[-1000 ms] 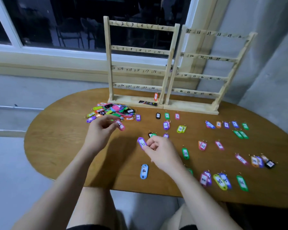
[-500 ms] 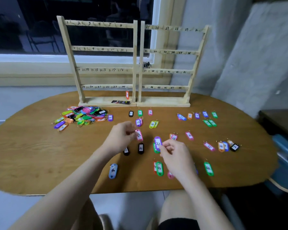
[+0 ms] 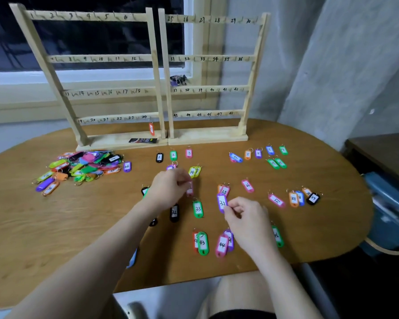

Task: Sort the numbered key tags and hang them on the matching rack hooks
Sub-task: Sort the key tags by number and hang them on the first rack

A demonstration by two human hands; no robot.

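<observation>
The oval wooden worktop carries everything, and its near edge is the main hazard: the sorted rows run toward it, and the green tag marked 43 and the pink tag marked 44 lie close to the rim, right beside the right forearm. A sweep of that arm could, I judge, push them off onto the floor. Bare room lies at the near left and the far right of the worktop, so further rows would fit there more safely.

Two wooden racks stand side by side at the far edge, their numbered hooks almost all bare; one orange tag hangs low on the left rack. Reaching them means passing over the laid-out rows, where a trailing wrist could scramble the order.

The unsorted heap of tags sits far left, near the rack base. Its rings look tangled, so pulling one tag may drag others along.

The left hand has its fingers curled round a pink tag, held just over the middle rows; its number I cannot read. The right hand pinches a purple tag that seems to read 32, by its near end. A black tag with what looks like the same number lies nearby beside green 33, so duplicates may be split up or misplaced.
</observation>
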